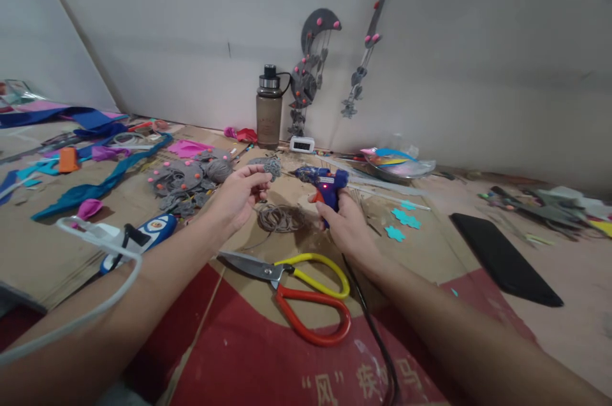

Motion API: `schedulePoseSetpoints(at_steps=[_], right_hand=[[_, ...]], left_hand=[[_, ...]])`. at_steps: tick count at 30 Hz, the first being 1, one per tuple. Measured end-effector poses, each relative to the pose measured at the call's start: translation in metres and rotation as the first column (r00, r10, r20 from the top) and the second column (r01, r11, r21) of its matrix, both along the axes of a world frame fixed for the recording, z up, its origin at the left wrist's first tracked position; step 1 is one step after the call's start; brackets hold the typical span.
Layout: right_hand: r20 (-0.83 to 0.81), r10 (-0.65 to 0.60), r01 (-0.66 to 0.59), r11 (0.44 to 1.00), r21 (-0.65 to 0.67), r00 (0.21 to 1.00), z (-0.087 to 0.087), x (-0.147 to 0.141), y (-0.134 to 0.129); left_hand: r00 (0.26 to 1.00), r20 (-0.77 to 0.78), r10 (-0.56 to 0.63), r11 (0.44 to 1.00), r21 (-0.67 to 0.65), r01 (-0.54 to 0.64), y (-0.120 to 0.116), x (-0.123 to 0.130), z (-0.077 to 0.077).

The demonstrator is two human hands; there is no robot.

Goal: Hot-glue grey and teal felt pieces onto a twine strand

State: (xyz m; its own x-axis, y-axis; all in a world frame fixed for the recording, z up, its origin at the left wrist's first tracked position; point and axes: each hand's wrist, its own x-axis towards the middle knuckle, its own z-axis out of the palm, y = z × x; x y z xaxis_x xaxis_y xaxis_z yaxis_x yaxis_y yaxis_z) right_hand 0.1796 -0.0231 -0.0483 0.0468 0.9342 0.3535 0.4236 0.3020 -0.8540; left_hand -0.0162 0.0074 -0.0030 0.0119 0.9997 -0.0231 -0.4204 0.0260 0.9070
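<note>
My right hand [348, 222] is wrapped round the handle of a blue glue gun [329, 184] with a lit red light. Its nozzle points left, toward my left hand [245, 194]. The fingers of my left hand are pinched together beside a small grey yarn piece [271, 167]; whether they grip it is hard to make out. Between and below my hands lies a loose coil of grey yarn [280, 218]. Open scissors [272, 271] with one yellow and one red handle rest on the cardboard [229, 361] in front.
Grey felt pieces with pink dots [179, 180] lie at the left. A bottle [269, 109] and small white clock [301, 144] stand by the wall. Turquoise cutouts [405, 218] and a black phone [504, 258] lie right. The glue gun's cord [370, 323] runs toward me.
</note>
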Motion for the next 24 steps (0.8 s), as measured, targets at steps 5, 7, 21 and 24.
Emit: schedulePoseSetpoints(at_steps=[5, 7, 21, 24], right_hand=[[0.331, -0.05, 0.121, 0.973, -0.197, 0.942, 0.002, 0.009, 0.016], [0.48, -0.054, 0.18, 0.959, -0.22, 0.876, 0.0, 0.012, 0.019], [0.716, -0.228, 0.156, 0.974, 0.166, 0.66, 0.015, 0.022, 0.014], [0.482, -0.115, -0.05, 0.947, 0.317, 0.869, 0.018, 0.016, 0.014]], left_hand=[[1.0, -0.016, -0.014, 1.0, 0.007, 0.014, 0.001, -0.001, 0.002], [0.999, -0.031, -0.011, 1.0, 0.005, 0.011, 0.001, -0.002, 0.003], [0.968, -0.219, -0.124, 0.99, 0.038, 0.135, 0.002, 0.0, -0.001], [0.96, -0.238, -0.151, 0.986, 0.029, 0.162, 0.0, 0.003, -0.001]])
